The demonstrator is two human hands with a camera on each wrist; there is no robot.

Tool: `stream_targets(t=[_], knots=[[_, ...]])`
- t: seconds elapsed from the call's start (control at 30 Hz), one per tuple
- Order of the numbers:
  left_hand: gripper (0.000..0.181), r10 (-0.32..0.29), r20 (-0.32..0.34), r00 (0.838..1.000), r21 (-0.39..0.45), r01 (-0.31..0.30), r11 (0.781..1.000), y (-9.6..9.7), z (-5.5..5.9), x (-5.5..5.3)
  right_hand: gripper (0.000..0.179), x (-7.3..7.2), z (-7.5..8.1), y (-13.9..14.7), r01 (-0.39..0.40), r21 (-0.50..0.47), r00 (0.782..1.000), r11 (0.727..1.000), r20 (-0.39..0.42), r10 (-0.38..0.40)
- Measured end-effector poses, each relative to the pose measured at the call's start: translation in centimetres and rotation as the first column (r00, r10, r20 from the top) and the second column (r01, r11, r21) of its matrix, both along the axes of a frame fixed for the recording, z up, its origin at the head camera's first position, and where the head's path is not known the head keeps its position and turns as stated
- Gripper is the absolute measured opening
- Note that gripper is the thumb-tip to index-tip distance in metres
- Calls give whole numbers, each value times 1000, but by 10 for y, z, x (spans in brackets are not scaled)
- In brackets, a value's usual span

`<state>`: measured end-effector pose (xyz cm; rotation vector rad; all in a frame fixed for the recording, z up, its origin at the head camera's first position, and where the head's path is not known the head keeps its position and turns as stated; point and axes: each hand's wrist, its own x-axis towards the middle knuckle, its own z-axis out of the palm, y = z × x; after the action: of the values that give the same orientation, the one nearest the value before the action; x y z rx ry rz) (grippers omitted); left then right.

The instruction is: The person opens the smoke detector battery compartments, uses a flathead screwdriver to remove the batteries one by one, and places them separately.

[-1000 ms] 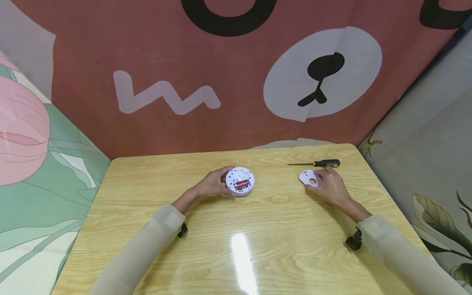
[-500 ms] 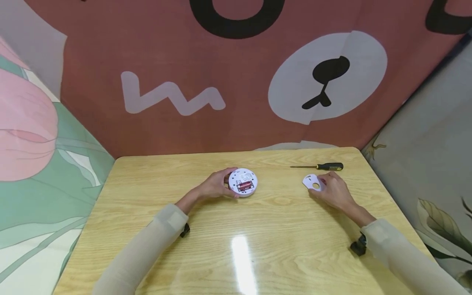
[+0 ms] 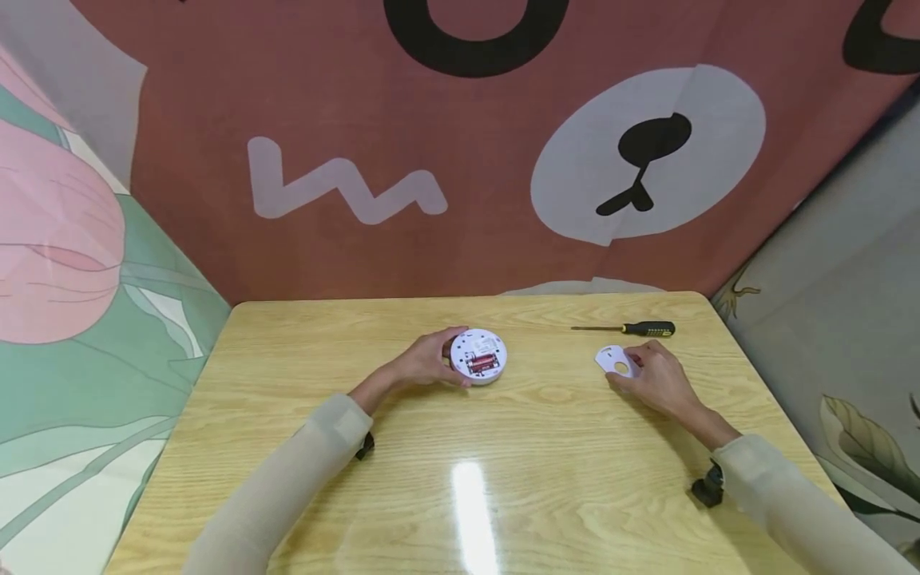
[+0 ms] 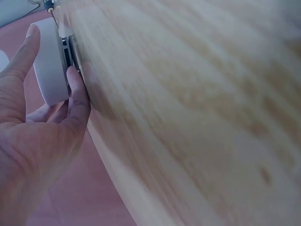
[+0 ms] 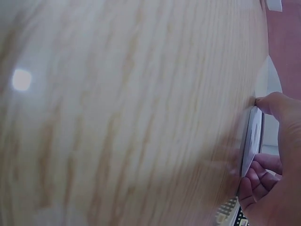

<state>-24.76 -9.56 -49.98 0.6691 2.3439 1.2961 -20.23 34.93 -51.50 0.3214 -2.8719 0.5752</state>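
My left hand (image 3: 429, 359) grips a round white battery-powered device (image 3: 467, 345) by its side, thumb and fingers spread around the rim. Its back faces up, showing red batteries (image 3: 483, 363) in an uncovered compartment. In the left wrist view, the white casing (image 4: 49, 66) stands over a dark part (image 4: 67, 52) close above the table. Farther right, my right hand (image 3: 663, 382) pinches a thin white cover (image 3: 609, 360) with a round hole and one straight-cut side. The right wrist view has this cover (image 5: 252, 136) edge-on, low at the tabletop, between thumb and fingers.
A screwdriver (image 3: 647, 328) with a black and yellow handle lies just behind the right hand, its shaft pointing left. The wooden table (image 3: 546, 447) ends at a patterned cloth backdrop (image 3: 474, 239). Small black cameras hang at both wrists.
The head view has shifted slightly, moving the scene rightward. Both hands keep their holds; the white cover sits a little lower, slightly farther from the screwdriver.
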Motion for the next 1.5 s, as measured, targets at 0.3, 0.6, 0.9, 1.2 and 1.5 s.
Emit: stream_targets(t=[0.3, 0.6, 0.9, 1.2, 1.5], knots=[[105, -7, -7, 1000, 32, 7, 999, 0, -2, 0, 55, -6, -4, 15, -164, 15, 970, 986, -178, 164], [105, -2, -16, 1000, 12, 2, 1000, -1, -2, -1, 63, -31, 10, 35, -368, 38, 901, 929, -232, 366], [105, 2, 3, 1000, 25, -2, 1000, -2, -1, 0, 74, -51, 15, 54, -408, 66, 894, 911, -175, 413], [104, 11, 6, 1000, 40, -12, 999, -1, -3, 0, 70, -66, 3, 69, -406, 79, 896, 910, -159, 414], [104, 21, 11, 1000, 28, -21, 999, -1, -2, 0, 67, -71, -4, 73, -386, 68, 910, 920, -132, 392]])
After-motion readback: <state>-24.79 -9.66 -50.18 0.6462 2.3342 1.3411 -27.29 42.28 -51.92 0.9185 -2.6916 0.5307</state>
